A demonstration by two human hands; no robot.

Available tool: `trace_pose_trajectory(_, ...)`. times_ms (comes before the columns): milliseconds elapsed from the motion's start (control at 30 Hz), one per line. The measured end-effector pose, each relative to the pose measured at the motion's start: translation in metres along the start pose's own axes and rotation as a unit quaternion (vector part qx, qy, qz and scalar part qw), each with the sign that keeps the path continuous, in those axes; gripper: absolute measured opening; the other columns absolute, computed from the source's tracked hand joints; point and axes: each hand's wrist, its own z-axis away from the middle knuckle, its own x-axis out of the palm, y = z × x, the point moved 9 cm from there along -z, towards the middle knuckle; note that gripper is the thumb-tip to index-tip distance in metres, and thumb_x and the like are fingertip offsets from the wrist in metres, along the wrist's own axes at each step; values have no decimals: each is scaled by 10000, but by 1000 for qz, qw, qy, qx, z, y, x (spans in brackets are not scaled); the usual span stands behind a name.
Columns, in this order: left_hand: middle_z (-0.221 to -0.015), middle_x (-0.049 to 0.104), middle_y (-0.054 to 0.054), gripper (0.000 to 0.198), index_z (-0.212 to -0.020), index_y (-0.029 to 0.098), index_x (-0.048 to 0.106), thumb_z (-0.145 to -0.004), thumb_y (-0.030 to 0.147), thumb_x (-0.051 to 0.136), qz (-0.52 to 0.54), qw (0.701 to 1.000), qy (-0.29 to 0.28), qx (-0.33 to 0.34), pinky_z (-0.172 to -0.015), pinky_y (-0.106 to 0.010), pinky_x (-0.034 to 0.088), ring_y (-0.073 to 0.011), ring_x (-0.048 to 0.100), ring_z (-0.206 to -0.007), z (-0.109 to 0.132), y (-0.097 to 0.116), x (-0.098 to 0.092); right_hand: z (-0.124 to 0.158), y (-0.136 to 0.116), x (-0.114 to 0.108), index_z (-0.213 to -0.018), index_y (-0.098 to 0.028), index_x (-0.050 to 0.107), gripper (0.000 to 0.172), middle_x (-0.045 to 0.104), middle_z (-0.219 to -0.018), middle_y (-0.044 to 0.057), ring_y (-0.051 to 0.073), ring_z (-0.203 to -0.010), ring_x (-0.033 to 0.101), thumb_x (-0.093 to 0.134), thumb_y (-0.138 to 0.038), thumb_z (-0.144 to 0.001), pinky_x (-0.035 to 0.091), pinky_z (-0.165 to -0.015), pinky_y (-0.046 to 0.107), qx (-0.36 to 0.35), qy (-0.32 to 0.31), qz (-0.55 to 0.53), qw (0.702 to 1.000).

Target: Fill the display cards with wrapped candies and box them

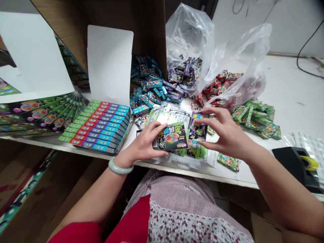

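The flat black packet with green lettering is in your left hand, pinched at its left end between your thumb and fingers. It sits over a layered heap of clear plastic and printed sleeves, close to the near edge of the white surface. Your right hand curves around a small purple printed packet, fingers at its upper part and thumb near its lower edge; you cannot tell from here whether it is firmly grasped.

To your left, also along the near edge, stands an open carton with its white flap raised, filled with rows of small green, red, purple and blue boxes. Beyond your hands, loose blue packets lie beside purple packets in a clear plastic bag. Red packets and green packets lie farther right. A black tape dispenser rests near the right end of the near edge.
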Motion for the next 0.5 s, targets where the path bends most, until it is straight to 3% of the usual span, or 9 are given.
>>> trace_pose_trajectory(133, -1326, 425, -143, 948, -1475, 240, 307, -701, 524, 775, -12, 1000, -5, 8, -1056, -522, 412, -338, 448, -1244, 1, 1, 3, 3, -9, 19, -1279, -259, 501, 506, 439, -1335, 137, 320, -1242, 432, 684, -309, -810, 417, -1006, 535, -30, -97, -56, 993)
trace_pose_trajectory(300, -1328, 420, -154, 964, -1479, 230, 294, -698, 530, 773, -10, 1000, -23, 18, -1044, -521, 418, -339, 445, -1244, 3, 5, 11, 2, -7, 31, -1251, -267, 525, 523, 479, -1309, 123, 304, -1200, 471, 720, -298, -767, 443, -980, 509, -22, -148, -112, 982)
trace_pose_trajectory(400, -1333, 416, -149, 967, -1479, 244, 287, -693, 503, 787, -9, 999, -30, 7, -1045, -520, 419, -338, 442, -1249, 3, 4, 13, 0, -4, 36, -1297, -248, 470, 585, 460, -1345, 135, 298, -1242, 456, 722, -348, -779, 435, -1013, 503, -16, -144, -139, 979)
trace_pose_trajectory(500, -1325, 418, -143, 975, -1479, 258, 274, -688, 471, 802, -15, 1000, -9, -16, -1052, -526, 412, -336, 445, -1247, 4, -1, 7, -2, 4, 39, -1359, -246, 393, 703, 377, -1433, 157, 304, -1342, 381, 719, -470, -778, 387, -1081, 517, 34, -91, -160, 982)
